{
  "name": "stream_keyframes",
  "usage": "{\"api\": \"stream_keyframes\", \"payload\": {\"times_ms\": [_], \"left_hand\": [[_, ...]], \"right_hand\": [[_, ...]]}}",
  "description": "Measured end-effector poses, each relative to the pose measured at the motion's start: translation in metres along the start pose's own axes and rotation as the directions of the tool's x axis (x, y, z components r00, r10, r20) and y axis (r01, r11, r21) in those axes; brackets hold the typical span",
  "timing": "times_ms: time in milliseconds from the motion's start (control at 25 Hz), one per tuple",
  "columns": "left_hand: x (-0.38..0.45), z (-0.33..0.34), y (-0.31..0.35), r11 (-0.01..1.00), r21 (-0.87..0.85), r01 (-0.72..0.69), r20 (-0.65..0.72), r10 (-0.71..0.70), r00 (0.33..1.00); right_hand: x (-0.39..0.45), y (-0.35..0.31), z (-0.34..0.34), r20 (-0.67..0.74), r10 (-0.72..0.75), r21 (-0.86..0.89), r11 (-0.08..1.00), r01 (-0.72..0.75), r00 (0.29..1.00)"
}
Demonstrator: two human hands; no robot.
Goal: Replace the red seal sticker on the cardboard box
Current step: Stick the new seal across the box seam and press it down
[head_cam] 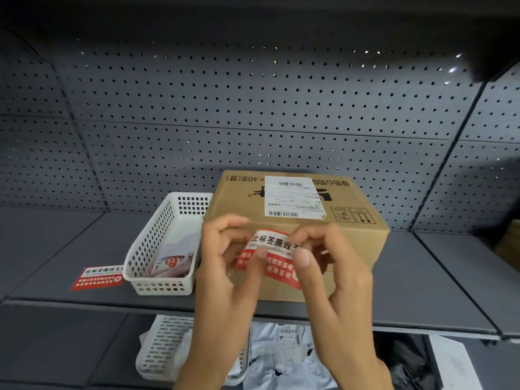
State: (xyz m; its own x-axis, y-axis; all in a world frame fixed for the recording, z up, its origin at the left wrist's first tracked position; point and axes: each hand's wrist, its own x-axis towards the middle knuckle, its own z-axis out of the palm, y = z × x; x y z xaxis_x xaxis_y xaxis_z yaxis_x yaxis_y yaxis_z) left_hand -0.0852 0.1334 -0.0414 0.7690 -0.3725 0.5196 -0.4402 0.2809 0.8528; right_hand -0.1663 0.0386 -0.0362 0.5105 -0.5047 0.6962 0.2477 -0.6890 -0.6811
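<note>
Red seal sticker (268,256) pinched by both hands' fingers (302,258), white basket (157,249) holding stickers

There was one cardboard box (295,218), two red seal stickers (270,260) (98,277), two white baskets (166,246) (166,347) and two hands (228,280) (334,280).

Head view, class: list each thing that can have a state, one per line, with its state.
Cardboard box: closed, on shelf.
Red seal sticker: curled, held by both hands.
Left hand: pinching sticker.
Right hand: pinching sticker.
White basket: upright, holds papers.
Spare sticker: flat on shelf.
</note>
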Motion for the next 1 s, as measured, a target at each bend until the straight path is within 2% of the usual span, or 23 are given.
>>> {"api": "stream_keyframes", "payload": {"times_ms": [80, 160, 240, 360, 560, 800, 1000], "left_hand": [[-0.006, 0.005, -0.014, 0.984, -0.107, 0.140, -0.031, -0.144, 0.989], [-0.012, 0.011, -0.029, 0.960, -0.159, 0.231, -0.036, -0.239, 0.970], [-0.015, 0.017, -0.039, 0.931, -0.211, 0.298, -0.035, -0.311, 0.950], [-0.013, 0.025, -0.046, 0.910, -0.252, 0.330, -0.009, -0.343, 0.939], [-0.012, 0.020, -0.060, 0.951, -0.163, 0.263, 0.020, -0.264, 0.964], [-0.016, 0.012, -0.077, 0.984, 0.088, 0.156, 0.077, -0.162, 0.984], [-0.014, 0.012, -0.086, 0.900, 0.432, -0.066, 0.099, 0.026, 0.995]], "right_hand": [[-0.006, 0.020, -0.008, -0.079, 0.108, -0.044, 0.993, -0.111, 0.991], [-0.012, 0.038, -0.014, -0.033, 0.240, -0.009, 0.971, -0.240, 0.970], [-0.014, 0.051, -0.017, 0.048, 0.342, 0.113, 0.932, -0.345, 0.939], [-0.012, 0.063, -0.018, 0.070, 0.382, 0.154, 0.909, -0.388, 0.922], [-0.018, 0.075, -0.018, 0.063, 0.396, 0.120, 0.908, -0.400, 0.916], [-0.035, 0.088, -0.015, -0.017, 0.436, 0.015, 0.900, -0.436, 0.900], [-0.039, 0.096, -0.014, -0.093, 0.423, -0.044, 0.903, -0.428, 0.901]]}}
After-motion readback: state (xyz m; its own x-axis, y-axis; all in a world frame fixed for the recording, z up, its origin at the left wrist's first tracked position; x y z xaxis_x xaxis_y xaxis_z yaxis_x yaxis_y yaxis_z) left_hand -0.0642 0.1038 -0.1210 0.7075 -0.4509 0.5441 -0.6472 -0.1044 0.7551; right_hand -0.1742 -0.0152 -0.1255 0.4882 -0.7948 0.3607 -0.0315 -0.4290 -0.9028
